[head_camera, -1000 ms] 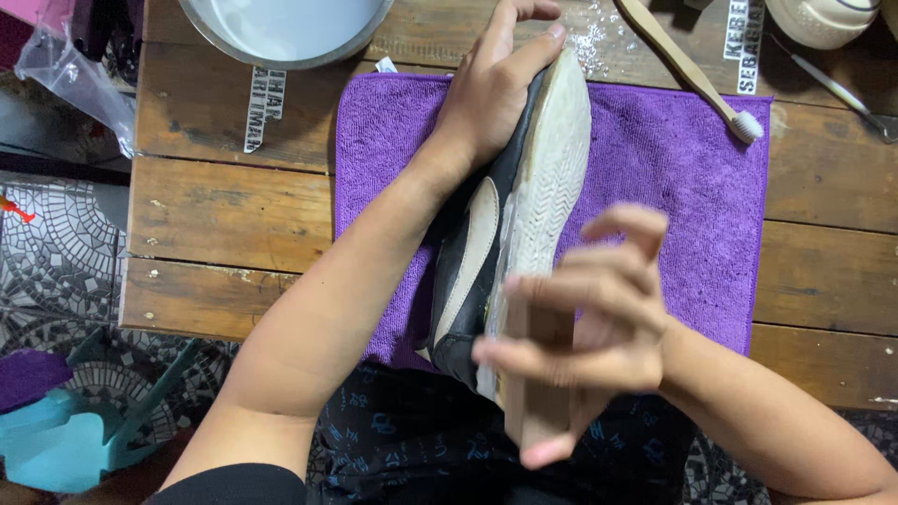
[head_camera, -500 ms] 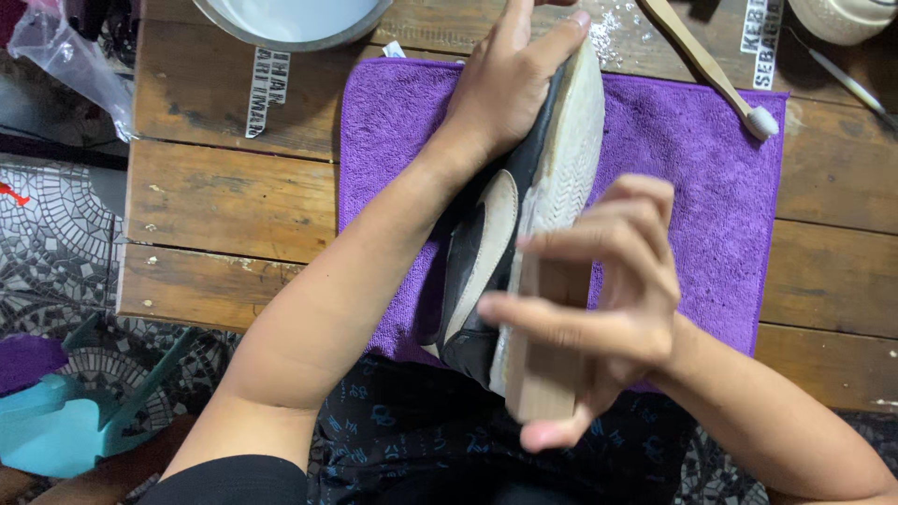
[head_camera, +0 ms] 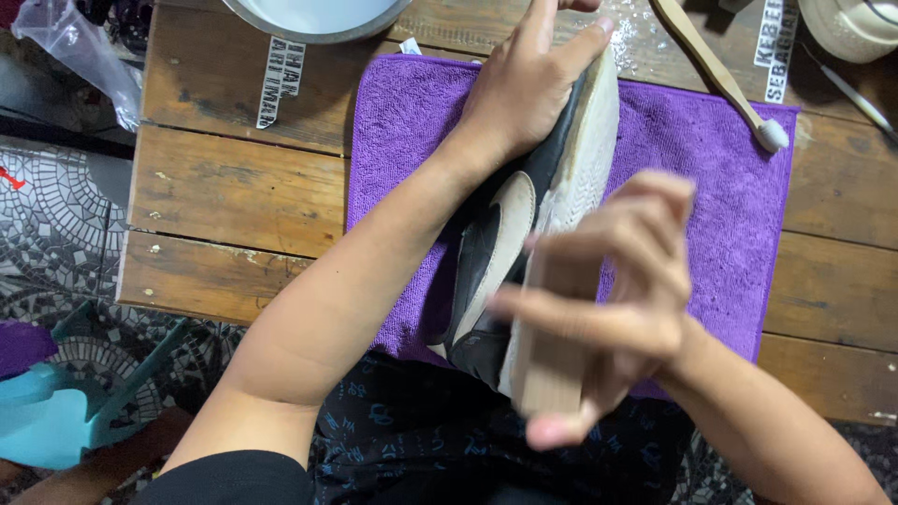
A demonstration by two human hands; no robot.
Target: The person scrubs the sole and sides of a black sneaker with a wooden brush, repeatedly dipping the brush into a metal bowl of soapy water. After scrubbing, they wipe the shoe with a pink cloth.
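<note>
The left hand (head_camera: 524,93) grips a black-and-white sneaker (head_camera: 524,234) tilted on its side over a purple towel (head_camera: 692,187). The right hand (head_camera: 608,299), blurred, holds a wooden brush block (head_camera: 552,355) against the sole edge.

The surface (head_camera: 234,196) is a low top of worn brown wooden planks, standing over a patterned mosaic floor (head_camera: 56,234). A purple cloth (head_camera: 711,187) is spread flat on it, under both hands. Beyond the left hand (head_camera: 524,93), a round metal bowl (head_camera: 313,17) sits at the far edge. To the far side of the right hand (head_camera: 608,309), a wooden-handled brush (head_camera: 720,75) lies with its white head on the cloth's corner. A pale container (head_camera: 856,23) stands farther right.
</note>
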